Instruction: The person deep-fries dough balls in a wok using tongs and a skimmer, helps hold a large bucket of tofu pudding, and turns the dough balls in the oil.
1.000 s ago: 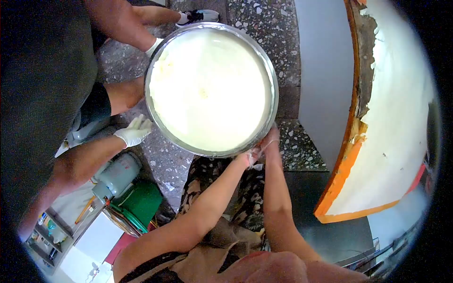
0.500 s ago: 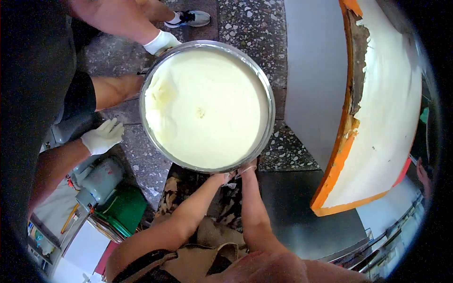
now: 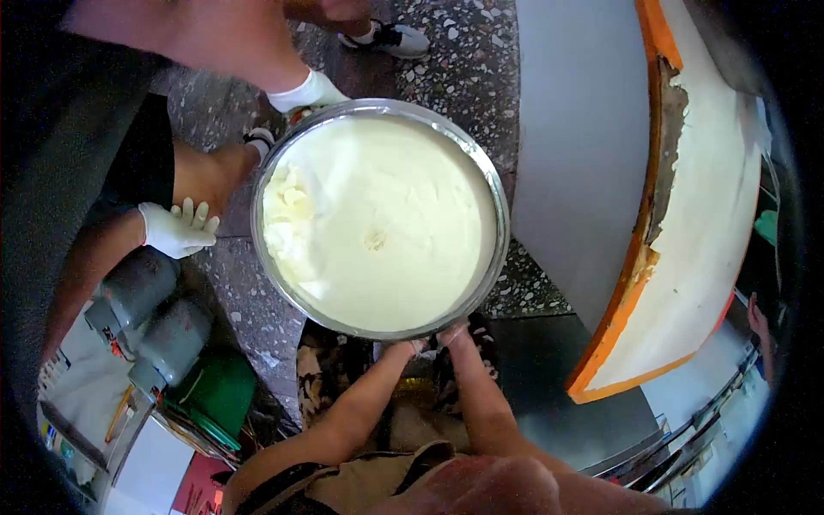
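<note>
Bowl [image 3: 502,225] filled with pale mix [image 3: 416,215], lumps [image 3: 292,203] at its left seemingly unblended, before me, my left hand [image 3: 418,345] and right hand [image 3: 454,332] at its near rim, fingers hidden, closure unclear, a co-worker's glove [image 3: 313,91] far-left.

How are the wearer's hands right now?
Left hand: at near edge of bowl, fingers hidden; open or closed can't be told.
Right hand: same edge, fingers hidden; can't tell.

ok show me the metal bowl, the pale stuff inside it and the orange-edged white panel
Metal bowl [image 3: 378,106]: head view, far side of its rim.
Pale stuff [image 3: 395,223]: head view, middle of its surface.
Orange-edged white panel [image 3: 699,236]: head view, middle of its white face.
</note>
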`<action>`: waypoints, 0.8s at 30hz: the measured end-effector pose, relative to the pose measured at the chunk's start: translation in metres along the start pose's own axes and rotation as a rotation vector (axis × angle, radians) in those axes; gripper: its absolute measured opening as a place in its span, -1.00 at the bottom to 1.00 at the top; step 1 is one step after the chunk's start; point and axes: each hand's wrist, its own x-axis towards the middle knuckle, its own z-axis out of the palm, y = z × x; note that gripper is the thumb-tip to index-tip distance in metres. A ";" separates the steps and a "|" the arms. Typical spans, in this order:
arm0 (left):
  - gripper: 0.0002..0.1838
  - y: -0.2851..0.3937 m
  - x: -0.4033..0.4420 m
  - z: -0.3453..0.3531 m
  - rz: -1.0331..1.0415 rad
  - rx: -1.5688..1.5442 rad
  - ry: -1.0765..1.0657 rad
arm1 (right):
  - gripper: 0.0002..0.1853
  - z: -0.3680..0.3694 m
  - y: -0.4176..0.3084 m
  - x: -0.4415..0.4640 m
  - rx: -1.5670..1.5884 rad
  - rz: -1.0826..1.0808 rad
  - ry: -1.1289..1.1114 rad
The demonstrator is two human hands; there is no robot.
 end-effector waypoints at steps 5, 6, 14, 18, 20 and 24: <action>-0.67 0.012 0.003 0.006 -0.011 0.040 -0.048 | -0.42 0.053 0.007 -0.009 -0.175 -0.107 0.048; -0.67 0.018 0.001 0.009 -0.009 0.048 -0.061 | -0.43 0.057 0.006 -0.008 -0.170 -0.117 -0.004; -0.67 0.052 -0.016 -0.014 0.035 0.102 -0.136 | -0.47 0.064 0.041 -0.018 -0.110 -0.237 -0.173; -0.67 0.075 -0.033 -0.016 0.089 0.121 -0.162 | -0.44 0.074 0.061 -0.007 -0.034 -0.214 -0.389; -0.67 0.081 -0.045 -0.021 0.103 0.119 -0.168 | -0.44 0.089 0.071 -0.030 -0.047 -0.191 -0.329; -0.67 0.084 -0.087 -0.034 0.122 0.119 -0.167 | -0.44 0.115 0.086 -0.080 -0.093 -0.144 -0.261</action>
